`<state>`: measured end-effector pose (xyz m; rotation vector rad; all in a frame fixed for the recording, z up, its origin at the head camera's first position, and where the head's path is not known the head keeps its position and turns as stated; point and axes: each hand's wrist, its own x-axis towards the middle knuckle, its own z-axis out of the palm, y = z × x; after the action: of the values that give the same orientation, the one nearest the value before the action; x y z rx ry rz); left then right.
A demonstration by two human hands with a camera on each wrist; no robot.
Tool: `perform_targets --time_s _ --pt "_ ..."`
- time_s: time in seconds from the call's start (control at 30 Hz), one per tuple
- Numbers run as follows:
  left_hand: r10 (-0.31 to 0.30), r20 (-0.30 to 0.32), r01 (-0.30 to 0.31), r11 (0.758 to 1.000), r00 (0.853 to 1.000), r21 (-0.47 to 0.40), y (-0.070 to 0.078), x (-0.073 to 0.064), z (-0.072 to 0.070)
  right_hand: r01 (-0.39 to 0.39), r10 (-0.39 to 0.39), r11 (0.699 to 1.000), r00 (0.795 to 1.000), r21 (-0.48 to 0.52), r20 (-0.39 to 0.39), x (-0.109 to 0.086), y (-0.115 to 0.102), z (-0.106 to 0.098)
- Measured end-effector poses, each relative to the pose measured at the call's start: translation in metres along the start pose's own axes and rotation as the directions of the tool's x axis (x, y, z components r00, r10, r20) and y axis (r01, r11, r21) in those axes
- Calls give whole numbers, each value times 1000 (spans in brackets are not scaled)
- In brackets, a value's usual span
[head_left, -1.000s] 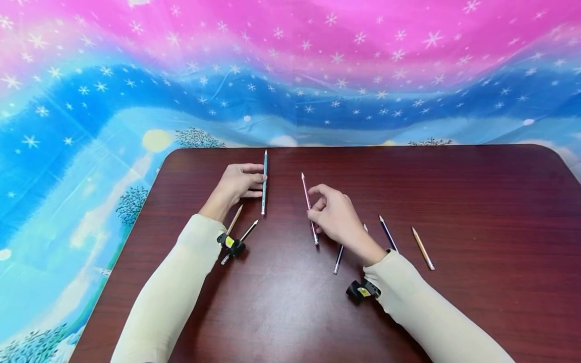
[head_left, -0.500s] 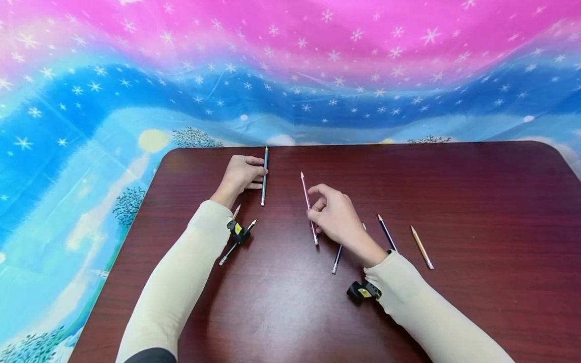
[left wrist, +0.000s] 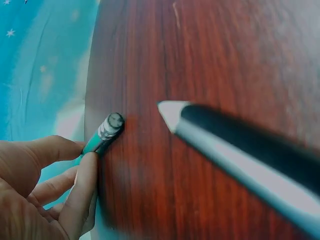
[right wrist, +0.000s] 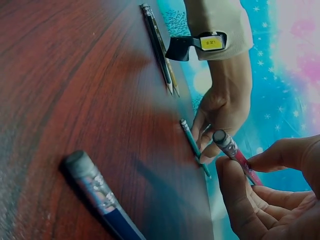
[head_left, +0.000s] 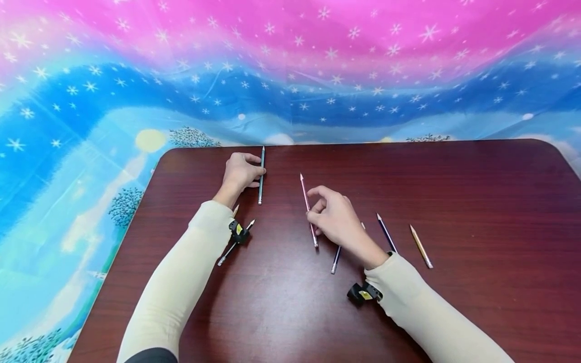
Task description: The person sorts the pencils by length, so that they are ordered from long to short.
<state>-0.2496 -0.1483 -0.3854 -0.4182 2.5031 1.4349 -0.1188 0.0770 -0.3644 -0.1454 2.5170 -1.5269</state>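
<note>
Observed teal pencil (head_left: pixel 260 189) pinched between thumb and fingers of left hand (head_left: pixel 240 172), just right of knuckles, by far edge of table (head_left: pixel 272 307). Found pink pencil (head_left: pixel 312 229) likewise pinched by right hand (head_left: pixel 335 214), left of knuckles, eraser end near, tip far.

Head feed: round-cornered brown wood-grain table (head_left: pixel 272 307) across my lower frame, pink-and-blue cloth (head_left: pixel 290 75) behind | slim teal pencil (head_left: pixel 260 190) in left hand (head_left: pixel 241 172), upper left-centre | slim pink pencil (head_left: pixel 305 191) in right hand (head_left: pixel 335 214), centre | slim tan pencil (head_left: pixel 235 210), slim black pencil (head_left: pixel 228 253) below left hand | slim dark-blue pencil (head_left: pixel 336 259) below right hand | second dark-blue pencil (head_left: pixel 386 231), slim yellow pencil (head_left: pixel 421 246) farther right
</note>
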Motion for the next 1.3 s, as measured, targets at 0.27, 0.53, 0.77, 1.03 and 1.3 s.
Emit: perform_targets --time_s 0.27,0.53,0.77,1.03,1.3 --pt "18 -24 -17 998 1000 58 0 2 2 -2 2 1000 1000 14 7 0 1 1" --pt "17 -16 -16 999 1000 46 1 3 0 0 0 1000 1000 10 9 0 1 1" --pt "22 -13 -21 999 1000 33 0 5 -1 -2 2 1000 1000 17 10 1 2 2" --pt "27 21 -28 999 999 34 1 4 -3 -3 3 1000 1000 17 4 1 2 2" --pt "-10 69 10 1000 998 1 -1 4 -7 -13 12 1000 1000 18 13 1 3 3"
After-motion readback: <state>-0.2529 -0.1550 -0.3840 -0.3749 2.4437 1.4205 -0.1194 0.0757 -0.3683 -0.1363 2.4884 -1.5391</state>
